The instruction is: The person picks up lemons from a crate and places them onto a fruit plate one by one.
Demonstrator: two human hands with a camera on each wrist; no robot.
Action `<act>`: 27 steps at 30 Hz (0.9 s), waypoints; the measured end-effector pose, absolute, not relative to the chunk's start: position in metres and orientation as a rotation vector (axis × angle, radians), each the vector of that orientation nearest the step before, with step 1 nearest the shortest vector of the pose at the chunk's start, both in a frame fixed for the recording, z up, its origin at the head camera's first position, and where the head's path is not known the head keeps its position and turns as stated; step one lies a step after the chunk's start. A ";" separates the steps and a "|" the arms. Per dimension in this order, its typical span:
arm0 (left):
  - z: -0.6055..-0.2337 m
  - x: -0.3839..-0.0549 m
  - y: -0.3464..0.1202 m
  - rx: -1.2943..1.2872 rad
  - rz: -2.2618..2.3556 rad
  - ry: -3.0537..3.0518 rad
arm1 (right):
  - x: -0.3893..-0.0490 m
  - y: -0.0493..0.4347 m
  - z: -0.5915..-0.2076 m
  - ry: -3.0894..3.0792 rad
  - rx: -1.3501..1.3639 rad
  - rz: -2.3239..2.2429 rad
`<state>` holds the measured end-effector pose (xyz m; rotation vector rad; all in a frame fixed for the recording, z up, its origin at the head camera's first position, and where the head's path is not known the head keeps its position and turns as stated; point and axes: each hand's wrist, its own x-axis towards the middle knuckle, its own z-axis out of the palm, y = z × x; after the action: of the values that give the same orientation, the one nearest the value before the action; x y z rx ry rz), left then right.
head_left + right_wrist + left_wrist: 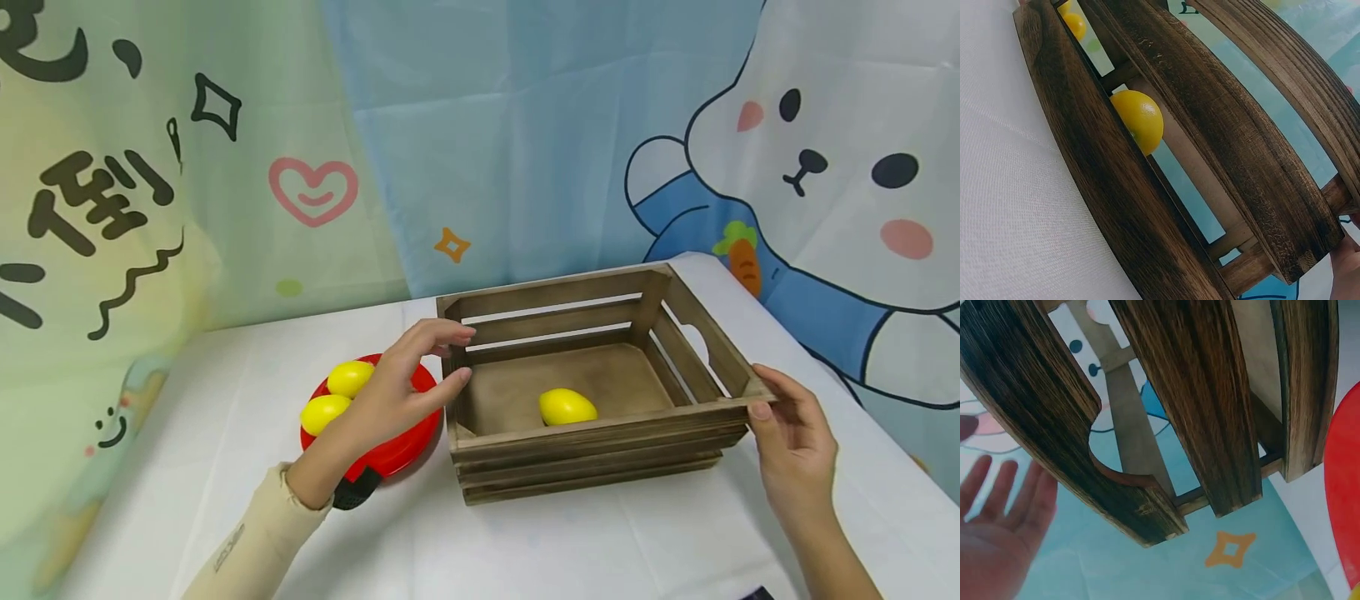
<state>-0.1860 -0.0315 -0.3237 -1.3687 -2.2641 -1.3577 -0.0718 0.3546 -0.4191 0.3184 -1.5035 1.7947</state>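
A slatted wooden crate (600,450) stands on the white table with one yellow lemon (567,407) on its floor. Through the slats the right wrist view also shows that lemon (1141,119). My right hand (798,450) grips the crate's front right corner, thumb on the front and fingers round the side. At the left rim is my left hand (397,387), thumb and fingers spread apart; whether it touches the wood I cannot tell. In the left wrist view its fingers (1025,497) look fairly straight. Partly behind this hand, a red toy pan (408,446) carries two lemons (350,378).
The pan's black handle (356,489) points toward me, left of the crate. A dark object (759,593) pokes in at the bottom edge. Behind the white table (525,550) hangs a printed cloth (525,167) with cartoon figures.
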 end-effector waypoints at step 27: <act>-0.306 -0.231 0.023 -2.031 -1.068 -2.539 | -0.067 0.357 -0.416 -1.608 0.273 1.727</act>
<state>-0.2315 0.0227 -0.3062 -2.0305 -2.5389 -1.0685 -0.0672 0.3573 -0.4162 0.2727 -1.6078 1.7266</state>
